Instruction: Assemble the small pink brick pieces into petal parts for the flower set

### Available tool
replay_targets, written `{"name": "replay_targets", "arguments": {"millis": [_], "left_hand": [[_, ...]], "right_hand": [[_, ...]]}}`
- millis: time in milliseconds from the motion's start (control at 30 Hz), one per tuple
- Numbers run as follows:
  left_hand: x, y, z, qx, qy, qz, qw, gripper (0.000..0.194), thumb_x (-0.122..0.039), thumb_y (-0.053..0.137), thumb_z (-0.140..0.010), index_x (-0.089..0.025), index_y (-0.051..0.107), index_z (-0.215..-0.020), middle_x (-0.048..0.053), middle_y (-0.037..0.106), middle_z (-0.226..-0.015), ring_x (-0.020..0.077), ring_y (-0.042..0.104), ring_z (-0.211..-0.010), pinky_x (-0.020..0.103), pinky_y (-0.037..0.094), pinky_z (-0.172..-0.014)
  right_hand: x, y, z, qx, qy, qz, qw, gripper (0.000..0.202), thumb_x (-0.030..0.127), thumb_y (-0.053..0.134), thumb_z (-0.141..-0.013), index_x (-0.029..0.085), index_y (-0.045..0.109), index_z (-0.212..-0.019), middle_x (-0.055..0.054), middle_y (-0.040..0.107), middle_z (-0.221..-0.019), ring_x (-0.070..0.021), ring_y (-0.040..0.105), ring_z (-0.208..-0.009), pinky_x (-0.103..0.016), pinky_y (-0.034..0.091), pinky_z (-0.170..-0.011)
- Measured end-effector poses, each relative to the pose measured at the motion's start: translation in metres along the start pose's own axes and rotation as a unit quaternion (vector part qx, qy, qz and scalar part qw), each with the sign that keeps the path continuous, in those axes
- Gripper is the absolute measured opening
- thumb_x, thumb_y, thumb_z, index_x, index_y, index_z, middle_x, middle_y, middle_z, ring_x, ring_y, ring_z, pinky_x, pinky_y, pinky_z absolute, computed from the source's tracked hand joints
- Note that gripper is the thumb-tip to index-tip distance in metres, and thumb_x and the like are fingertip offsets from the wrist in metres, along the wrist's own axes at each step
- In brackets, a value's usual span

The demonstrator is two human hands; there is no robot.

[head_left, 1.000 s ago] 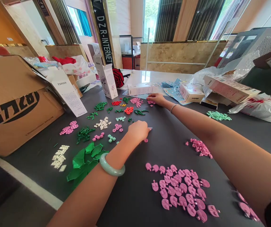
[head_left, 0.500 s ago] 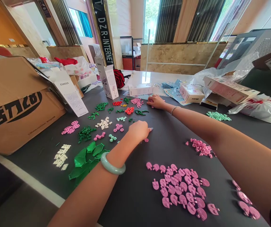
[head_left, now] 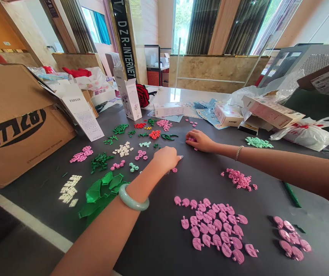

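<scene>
My left hand [head_left: 166,157] is closed low over the middle of the black table, its thumb pointing right. Its fingertips are hidden, so what they hold cannot be made out. A small pink round piece [head_left: 174,170] lies just below that thumb. Farther right, my right hand [head_left: 200,141] rests on the table with its fingers curled over small pink building blocks [head_left: 191,139], partly covered by the fingers. Several loose pink bits [head_left: 192,123] lie beyond it. Around my left hand are orange-red pieces [head_left: 154,134], pink flower-like pieces [head_left: 140,155] and dark green curved stems [head_left: 168,137].
Pink petal-shaped pieces [head_left: 217,228] spread across the near table, with a darker pink pile [head_left: 239,179] above them. Green leaf pieces [head_left: 101,193] lie left. A large cardboard box [head_left: 23,145] borders the left edge; white cartons [head_left: 128,96] and plastic bags [head_left: 308,134] stand farther back.
My right hand has drawn back toward me and slightly right from the far pink pile, and small pink pieces now show under and beyond it. My left hand stays nearly in place.
</scene>
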State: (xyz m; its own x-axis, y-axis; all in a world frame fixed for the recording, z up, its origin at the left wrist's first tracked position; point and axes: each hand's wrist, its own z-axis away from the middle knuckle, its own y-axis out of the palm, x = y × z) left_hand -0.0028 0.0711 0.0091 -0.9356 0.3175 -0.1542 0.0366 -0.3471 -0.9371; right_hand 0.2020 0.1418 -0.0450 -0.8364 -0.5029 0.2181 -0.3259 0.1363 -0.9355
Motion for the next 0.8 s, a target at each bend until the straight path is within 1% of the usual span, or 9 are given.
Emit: {"name": "replay_targets", "arguments": {"millis": [100,200,300,367,433,500,600,700,800], "left_hand": [[0.001,0.0,-0.002,0.002,0.0,0.003,1.0,0.048,-0.048,0.039,-0.09,-0.011,0.07,-0.086,0.013,0.069,-0.06,0.0215,0.069,-0.063,0.027,0.05,-0.072],[0.002,0.001,-0.004,0.005,0.002,0.006,1.0,0.049,-0.049,0.04,-0.09,-0.011,0.07,-0.086,0.013,0.069,-0.059,0.0217,0.069,-0.06,0.028,0.051,-0.07],[0.003,0.001,-0.005,0.008,0.004,0.008,1.0,0.05,-0.05,0.039,-0.09,-0.011,0.07,-0.084,0.013,0.068,-0.058,0.0218,0.068,-0.058,0.029,0.051,-0.068],[0.003,0.001,-0.005,0.011,0.005,0.01,1.0,0.051,-0.051,0.038,-0.09,-0.011,0.07,-0.082,0.013,0.068,-0.058,0.0215,0.068,-0.056,0.028,0.051,-0.067],[0.003,0.001,-0.005,0.013,0.005,0.012,1.0,0.051,-0.051,0.039,-0.089,-0.011,0.07,-0.082,0.013,0.068,-0.057,0.0212,0.067,-0.056,0.028,0.051,-0.066],[0.003,0.001,-0.004,0.014,0.003,0.015,1.0,0.05,-0.051,0.039,-0.089,-0.011,0.07,-0.082,0.012,0.068,-0.057,0.0212,0.067,-0.055,0.028,0.051,-0.066],[0.002,0.0,-0.004,0.015,-0.001,0.019,1.0,0.05,-0.05,0.039,-0.089,-0.012,0.07,-0.082,0.012,0.068,-0.057,0.0215,0.068,-0.056,0.028,0.051,-0.066],[0.002,0.0,-0.003,0.016,-0.001,0.021,1.0,0.049,-0.049,0.039,-0.09,-0.012,0.07,-0.081,0.012,0.068,-0.056,0.0213,0.068,-0.057,0.028,0.051,-0.066],[0.002,-0.001,-0.003,0.019,0.005,0.022,1.0,0.048,-0.045,0.039,-0.09,-0.011,0.07,-0.08,0.011,0.067,-0.054,0.0208,0.067,-0.054,0.028,0.051,-0.066]], "right_hand": [[0.012,-0.004,0.019,0.001,-0.001,-0.024,1.0,0.017,0.032,0.048,-0.083,0.02,0.058,-0.089,-0.008,0.057,-0.093,-0.0211,0.055,-0.087,-0.033,0.043,-0.081],[0.018,-0.006,0.03,0.003,0.002,-0.041,0.999,0.017,0.033,0.048,-0.084,0.021,0.058,-0.09,-0.008,0.056,-0.093,-0.0201,0.055,-0.085,-0.033,0.044,-0.082],[0.02,-0.007,0.034,-0.004,0.01,-0.055,0.998,0.021,0.035,0.046,-0.085,0.021,0.059,-0.094,-0.009,0.054,-0.098,-0.0195,0.056,-0.085,-0.033,0.045,-0.082],[0.02,-0.006,0.034,-0.017,0.017,-0.062,0.998,0.023,0.034,0.044,-0.086,0.021,0.06,-0.095,-0.01,0.053,-0.103,-0.0197,0.056,-0.089,-0.034,0.045,-0.085],[0.019,-0.007,0.032,-0.031,0.02,-0.069,0.997,0.025,0.034,0.041,-0.088,0.021,0.062,-0.092,-0.01,0.053,-0.104,-0.0201,0.056,-0.094,-0.033,0.043,-0.089],[0.016,-0.009,0.027,-0.045,0.021,-0.075,0.996,0.028,0.034,0.038,-0.089,0.022,0.063,-0.087,-0.009,0.056,-0.1,-0.0206,0.055,-0.098,-0.033,0.042,-0.091],[0.009,-0.014,0.009,-0.075,0.039,-0.077,0.993,0.033,0.033,0.033,-0.09,0.021,0.063,-0.084,-0.009,0.06,-0.095,-0.022,0.055,-0.097,-0.035,0.041,-0.089],[-0.002,-0.014,-0.015,-0.103,0.068,-0.074,0.99,0.034,0.032,0.03,-0.091,0.018,0.061,-0.09,-0.009,0.063,-0.093,-0.0212,0.057,-0.088,-0.034,0.043,-0.081],[-0.013,-0.012,-0.035,-0.093,0.073,-0.076,0.99,0.03,0.03,0.035,-0.09,0.017,0.061,-0.086,-0.007,0.065,-0.084,-0.018,0.06,-0.075,-0.03,0.045,-0.071]]}}
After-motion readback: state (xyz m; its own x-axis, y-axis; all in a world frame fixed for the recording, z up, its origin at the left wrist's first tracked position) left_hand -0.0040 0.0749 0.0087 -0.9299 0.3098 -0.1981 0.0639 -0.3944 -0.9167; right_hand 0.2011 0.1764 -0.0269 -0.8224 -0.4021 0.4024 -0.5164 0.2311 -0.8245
